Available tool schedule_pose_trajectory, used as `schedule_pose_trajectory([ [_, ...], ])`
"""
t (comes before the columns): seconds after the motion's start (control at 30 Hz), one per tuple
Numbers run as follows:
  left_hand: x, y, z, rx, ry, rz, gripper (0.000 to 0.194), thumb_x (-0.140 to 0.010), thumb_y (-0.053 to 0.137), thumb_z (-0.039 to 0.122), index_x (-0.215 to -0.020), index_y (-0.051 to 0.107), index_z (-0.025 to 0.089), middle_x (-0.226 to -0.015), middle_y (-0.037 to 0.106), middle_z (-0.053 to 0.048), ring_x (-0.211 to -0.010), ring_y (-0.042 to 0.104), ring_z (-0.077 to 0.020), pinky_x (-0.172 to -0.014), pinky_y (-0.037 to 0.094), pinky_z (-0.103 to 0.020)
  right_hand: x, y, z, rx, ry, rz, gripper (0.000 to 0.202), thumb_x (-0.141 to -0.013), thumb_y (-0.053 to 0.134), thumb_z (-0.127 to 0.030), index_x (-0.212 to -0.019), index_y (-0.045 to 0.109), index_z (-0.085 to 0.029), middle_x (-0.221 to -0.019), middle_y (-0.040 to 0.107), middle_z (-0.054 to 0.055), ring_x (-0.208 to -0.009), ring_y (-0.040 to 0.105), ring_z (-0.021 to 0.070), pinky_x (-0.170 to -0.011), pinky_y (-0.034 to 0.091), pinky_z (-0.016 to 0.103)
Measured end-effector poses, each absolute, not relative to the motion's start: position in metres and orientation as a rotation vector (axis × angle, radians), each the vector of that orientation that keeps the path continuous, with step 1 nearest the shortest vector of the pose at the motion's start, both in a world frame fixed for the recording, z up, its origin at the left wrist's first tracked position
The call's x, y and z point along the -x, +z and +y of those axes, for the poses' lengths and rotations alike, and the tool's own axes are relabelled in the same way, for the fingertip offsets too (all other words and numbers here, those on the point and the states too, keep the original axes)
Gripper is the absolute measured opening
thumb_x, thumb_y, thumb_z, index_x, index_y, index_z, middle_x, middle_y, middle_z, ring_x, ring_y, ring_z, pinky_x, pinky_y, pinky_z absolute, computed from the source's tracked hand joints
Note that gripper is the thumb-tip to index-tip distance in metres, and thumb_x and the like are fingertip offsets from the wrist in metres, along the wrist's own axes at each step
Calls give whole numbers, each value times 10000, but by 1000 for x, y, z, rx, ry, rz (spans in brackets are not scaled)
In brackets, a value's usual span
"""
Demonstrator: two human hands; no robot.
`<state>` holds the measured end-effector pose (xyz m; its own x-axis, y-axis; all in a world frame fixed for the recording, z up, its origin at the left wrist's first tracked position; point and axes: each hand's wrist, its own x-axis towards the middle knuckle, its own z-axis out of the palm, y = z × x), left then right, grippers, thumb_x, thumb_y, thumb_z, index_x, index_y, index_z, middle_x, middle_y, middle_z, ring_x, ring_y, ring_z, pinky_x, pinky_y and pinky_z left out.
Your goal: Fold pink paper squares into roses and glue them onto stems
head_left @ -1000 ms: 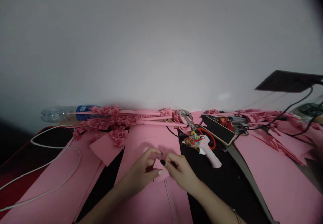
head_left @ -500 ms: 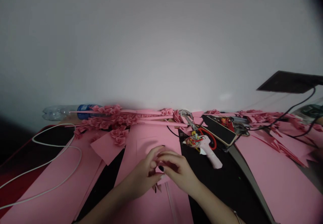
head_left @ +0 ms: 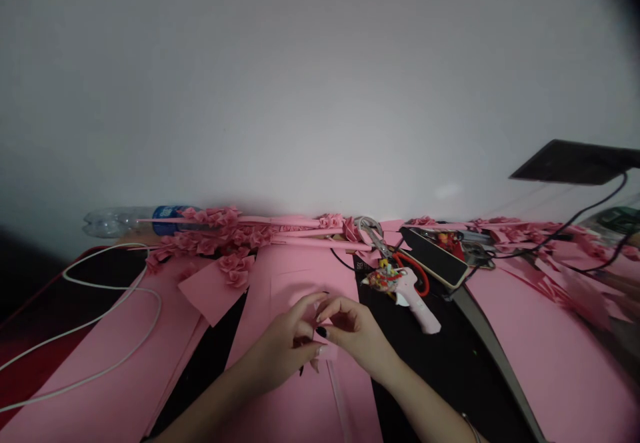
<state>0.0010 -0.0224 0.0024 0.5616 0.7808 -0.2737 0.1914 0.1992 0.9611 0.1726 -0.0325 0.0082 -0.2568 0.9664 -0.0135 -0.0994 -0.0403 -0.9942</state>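
Observation:
My left hand (head_left: 280, 348) is closed around a small piece of pink paper (head_left: 328, 355), its thumb pressing on the near edge. Opposite it, my right hand (head_left: 363, 338) pinches at the same piece with curled fingers and thumb. Most of the paper is hidden between the fingers, so its shape is hard to make out. Both hands hover over a long pink paper sheet (head_left: 290, 273). A narrow pale strip (head_left: 339, 396) runs below them toward the front. To the right of my right hand lies a pale pink glue gun (head_left: 419, 304) with a cluttered, colourful nozzle end.
Folded pink paper roses (head_left: 235, 268) and a plastic bottle (head_left: 120, 222) lie along the wall. Red-handled scissors (head_left: 423, 276) and a phone (head_left: 437, 256) sit behind the glue gun. A white cable (head_left: 105, 288) loops at left. Another person's hand (head_left: 623, 286) shows at the right edge.
My right fingers have lifted and arched slightly, opening a gap above the thumb, while my left hand stays nearly still. Another person's hand has come further in at the right edge.

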Motion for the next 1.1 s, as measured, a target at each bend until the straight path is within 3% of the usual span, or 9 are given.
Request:
schedule_pose_trajectory([
  [0.27, 1, -6, -23, -1370, 535, 936, 760, -756, 630, 165, -1441, 301, 184, -594, 664, 40, -542, 616, -151, -477, 471, -223, -171, 9, -34, 1037, 1427, -1374, 42, -761, 650, -149, -783, 656, -185, -812, 643, 20, -788, 614, 170, -743, 471, 287],
  [0.43, 1, -3, -23, -1370, 528, 940, 741, -741, 614, 139, -1425, 328, 154, -583, 651, 37, -547, 628, -158, -477, 468, -223, -172, 11, -36, 1086, 1305, -1488, 140, -759, 584, -66, -790, 663, -177, -804, 659, 24, -766, 621, 163, -713, 474, 274],
  [0.7, -3, 4, -21, -1313, 506, 961, 659, -702, 588, 94, -1343, 441, 143, -533, 640, 58, -514, 629, -149, -529, 492, -240, -174, 7, -38, 1035, 1035, -1660, 139, -798, 620, -62, -781, 698, -176, -846, 700, 58, -812, 659, 170, -723, 498, 264],
  [0.8, -3, 7, -19, -1263, 529, 918, 551, -688, 577, 81, -1234, 533, 148, -584, 647, 52, -517, 638, -138, -517, 491, -226, -175, 11, -38, 989, 976, -1748, 164, -831, 593, -65, -849, 710, -179, -891, 699, 70, -872, 666, 173, -769, 508, 266],
  [0.97, -1, 8, -15, -1176, 550, 836, 189, -700, 613, 143, -889, 618, 139, -633, 648, 29, -526, 647, -128, -510, 492, -213, -179, 17, -41, 940, 930, -1865, 206, -902, 528, -144, -997, 704, -193, -995, 687, 95, -961, 646, 191, -857, 506, 310],
  [1.1, 2, 3, -12, -1134, 506, 845, 144, -713, 661, 239, -802, 626, 131, -572, 657, 9, -534, 651, -135, -509, 479, -205, -181, 16, -43, 949, 904, -1913, 237, -935, 489, -188, -1047, 697, -209, -1022, 676, 95, -979, 636, 193, -865, 505, 315],
])
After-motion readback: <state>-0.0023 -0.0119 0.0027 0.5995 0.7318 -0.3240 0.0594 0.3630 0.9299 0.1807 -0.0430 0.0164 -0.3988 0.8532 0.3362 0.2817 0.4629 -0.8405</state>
